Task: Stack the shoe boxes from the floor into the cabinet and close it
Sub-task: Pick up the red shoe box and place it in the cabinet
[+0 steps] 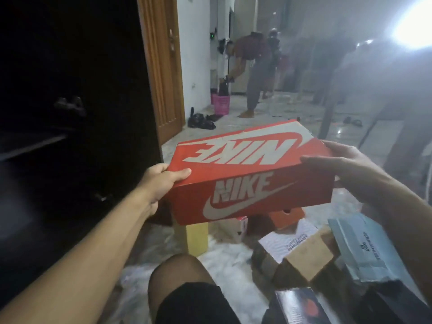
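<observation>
Two hands carry one red shoe box (252, 174) in the air, and I take that box as my landmark. My left hand (163, 181) grips its near left corner, thumb lying on the lid and the other fingers curled under the edge. My right hand (343, 167) clamps the right end, thumb across the lid, fingers wrapped round the far side. The box is held level-ish, tilted a little down toward me, lid on, well clear of the floor (224, 260).

Left of the box stands the dark cabinet (70, 113), its interior open toward me; I can make out one pale shelf edge (32, 146) inside, but it is too dark to tell whether any boxes already sit there.

Below and to the right of the red box, several more boxes lie on the floor: a brown and white box (301, 251), a pale blue box (364, 249), a small orange box (285, 217) and a dark box (299, 305) nearest me. A yellow block (196, 237) stands directly under the red box.

My judgement: the job is in its early or middle part. This box has yet to go onto a shelf, at least four remain on the floor, and the cabinet is still to be closed.
</observation>
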`<action>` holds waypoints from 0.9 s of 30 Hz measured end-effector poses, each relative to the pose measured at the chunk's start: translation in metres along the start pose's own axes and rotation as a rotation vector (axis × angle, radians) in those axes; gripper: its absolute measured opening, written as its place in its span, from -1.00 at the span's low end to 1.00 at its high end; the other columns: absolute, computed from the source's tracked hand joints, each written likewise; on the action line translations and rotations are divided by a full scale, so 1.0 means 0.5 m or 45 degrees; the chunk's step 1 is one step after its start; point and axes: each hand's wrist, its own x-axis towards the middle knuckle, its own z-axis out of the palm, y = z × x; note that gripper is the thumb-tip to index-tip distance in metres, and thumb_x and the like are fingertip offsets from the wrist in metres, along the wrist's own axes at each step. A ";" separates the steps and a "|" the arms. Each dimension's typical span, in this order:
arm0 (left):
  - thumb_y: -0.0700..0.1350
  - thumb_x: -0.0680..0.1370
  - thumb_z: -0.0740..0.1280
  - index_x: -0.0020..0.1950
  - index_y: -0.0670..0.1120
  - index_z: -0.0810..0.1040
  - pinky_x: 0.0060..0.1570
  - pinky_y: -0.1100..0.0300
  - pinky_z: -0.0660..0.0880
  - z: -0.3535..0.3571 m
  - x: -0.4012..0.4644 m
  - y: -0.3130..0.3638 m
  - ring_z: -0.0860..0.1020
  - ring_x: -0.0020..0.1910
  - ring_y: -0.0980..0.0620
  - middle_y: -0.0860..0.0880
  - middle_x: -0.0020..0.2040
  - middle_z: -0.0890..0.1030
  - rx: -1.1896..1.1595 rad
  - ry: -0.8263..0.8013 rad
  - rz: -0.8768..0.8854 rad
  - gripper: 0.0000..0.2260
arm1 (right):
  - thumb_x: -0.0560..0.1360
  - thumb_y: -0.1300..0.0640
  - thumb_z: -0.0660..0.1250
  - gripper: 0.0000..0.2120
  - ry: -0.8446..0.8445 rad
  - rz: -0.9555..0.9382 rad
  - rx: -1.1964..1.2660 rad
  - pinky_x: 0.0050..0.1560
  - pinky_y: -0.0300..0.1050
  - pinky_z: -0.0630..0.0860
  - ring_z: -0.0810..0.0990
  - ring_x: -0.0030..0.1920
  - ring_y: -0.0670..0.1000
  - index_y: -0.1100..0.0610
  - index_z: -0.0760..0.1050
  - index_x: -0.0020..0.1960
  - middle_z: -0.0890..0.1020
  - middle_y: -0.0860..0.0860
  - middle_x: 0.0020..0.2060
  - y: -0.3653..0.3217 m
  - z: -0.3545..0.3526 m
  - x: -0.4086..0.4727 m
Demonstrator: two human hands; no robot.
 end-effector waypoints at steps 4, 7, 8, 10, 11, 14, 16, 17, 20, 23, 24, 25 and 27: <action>0.13 0.16 0.61 0.12 -0.08 0.60 0.05 0.09 0.53 -0.113 -0.016 0.010 0.64 0.04 -0.01 -0.02 0.01 0.70 0.027 0.043 0.069 -0.39 | 0.41 0.06 0.51 -0.59 -0.148 -0.084 -0.032 0.02 -0.03 0.59 0.67 0.06 0.04 -0.01 0.54 0.24 0.69 -0.02 0.04 -0.026 0.106 0.049; 0.30 -0.19 0.62 0.10 -0.08 0.61 0.00 0.14 0.52 -0.188 -0.027 0.000 0.64 0.02 0.01 -0.02 -0.01 0.71 0.068 0.084 0.081 -0.07 | 0.44 0.07 0.50 -0.55 -0.249 -0.135 -0.074 0.17 -0.05 0.56 0.63 0.13 -0.01 0.02 0.49 0.29 0.65 -0.06 0.09 -0.038 0.181 0.083; 0.30 -0.24 0.61 0.09 -0.08 0.61 -0.05 0.19 0.50 -0.211 -0.031 -0.005 0.64 0.02 0.03 -0.02 -0.02 0.71 0.083 0.096 0.081 -0.03 | 0.44 0.07 0.50 -0.56 -0.282 -0.147 -0.073 0.16 -0.06 0.56 0.63 0.13 -0.01 0.03 0.50 0.28 0.65 -0.05 0.09 -0.040 0.205 0.092; 0.25 -0.25 0.63 0.04 -0.07 0.60 -0.08 0.22 0.48 -0.257 -0.038 -0.016 0.64 0.02 0.04 -0.02 -0.03 0.70 0.099 0.127 0.061 -0.09 | 0.43 0.09 0.50 -0.60 -0.342 -0.164 -0.072 0.04 -0.13 0.58 0.65 0.08 0.01 0.09 0.54 0.25 0.67 -0.03 0.04 -0.041 0.251 0.106; 0.23 -0.25 0.64 0.01 -0.06 0.60 -0.07 0.22 0.49 -0.280 -0.042 -0.023 0.64 0.01 0.04 -0.02 -0.05 0.71 0.106 0.153 0.045 -0.12 | 0.42 0.09 0.50 -0.59 -0.378 -0.170 -0.073 -0.04 -0.17 0.57 0.66 0.03 0.00 0.12 0.54 0.24 0.68 -0.03 0.00 -0.043 0.277 0.112; 0.23 -0.34 0.63 -0.05 -0.06 0.60 -0.07 0.22 0.51 -0.350 -0.050 -0.049 0.65 -0.06 0.08 0.04 -0.16 0.73 0.145 0.228 0.000 -0.09 | 0.33 -0.04 0.54 -0.37 -0.433 -0.169 -0.101 -0.15 -0.13 0.62 0.68 -0.04 0.01 0.14 0.48 0.32 0.67 0.00 0.03 -0.049 0.362 0.128; 0.20 -0.33 0.64 0.02 -0.11 0.62 -0.07 0.22 0.51 -0.385 -0.054 -0.069 0.66 -0.05 0.07 -0.01 -0.08 0.73 0.140 0.272 -0.028 -0.04 | 0.33 -0.08 0.54 -0.23 -0.444 -0.135 -0.127 -0.06 -0.02 0.64 0.65 0.05 0.06 0.07 0.33 0.45 0.59 0.00 0.14 -0.050 0.427 0.139; 0.15 -0.26 0.68 0.14 -0.13 0.59 -0.04 0.21 0.50 -0.401 -0.054 -0.081 0.64 0.00 0.06 -0.05 0.03 0.70 0.115 0.306 -0.045 0.00 | 0.35 -0.10 0.53 -0.20 -0.469 -0.143 -0.154 0.01 0.02 0.63 0.63 0.08 0.07 0.01 0.28 0.49 0.57 0.00 0.17 -0.052 0.459 0.142; -0.07 -0.04 0.69 0.52 -0.15 0.23 0.06 0.20 0.44 -0.444 -0.048 -0.115 0.52 0.15 0.07 -0.09 0.35 0.50 0.027 0.424 -0.091 0.19 | 0.25 -0.24 0.48 -0.23 -0.578 -0.174 -0.209 0.13 0.10 0.60 0.64 0.08 0.06 -0.15 0.38 0.42 0.61 0.00 0.20 -0.047 0.551 0.167; -0.03 -0.11 0.63 0.49 -0.11 0.31 -0.13 0.25 0.49 -0.492 -0.044 -0.148 0.61 -0.03 0.09 -0.08 0.19 0.59 0.035 0.485 -0.129 0.18 | 0.37 -0.20 0.45 -0.46 -0.615 -0.219 -0.338 0.17 0.06 0.57 0.60 0.12 0.06 -0.15 0.51 0.32 0.59 -0.02 0.21 -0.050 0.628 0.190; -0.01 -0.11 0.62 0.47 -0.12 0.35 -0.16 0.26 0.49 -0.509 -0.042 -0.160 0.61 -0.04 0.08 -0.10 0.18 0.61 0.049 0.512 -0.158 0.14 | 0.36 -0.23 0.45 -0.45 -0.634 -0.234 -0.379 0.20 0.04 0.55 0.58 0.14 0.06 -0.14 0.52 0.31 0.58 -0.03 0.21 -0.049 0.653 0.197; 0.01 -0.10 0.62 0.44 -0.13 0.39 -0.14 0.26 0.49 -0.523 -0.042 -0.171 0.62 -0.02 0.05 -0.14 0.19 0.61 0.064 0.544 -0.182 0.11 | 0.33 -0.27 0.46 -0.41 -0.662 -0.246 -0.413 0.21 0.02 0.54 0.57 0.15 0.05 -0.14 0.52 0.31 0.57 -0.04 0.21 -0.049 0.676 0.200; 0.07 -0.13 0.65 0.41 -0.13 0.43 -0.07 0.25 0.50 -0.553 -0.038 -0.198 0.62 0.04 0.00 -0.16 0.21 0.61 0.089 0.602 -0.222 0.12 | 0.29 -0.31 0.47 -0.33 -0.724 -0.271 -0.440 0.18 -0.04 0.55 0.58 0.14 0.03 -0.11 0.50 0.34 0.57 -0.04 0.22 -0.048 0.725 0.210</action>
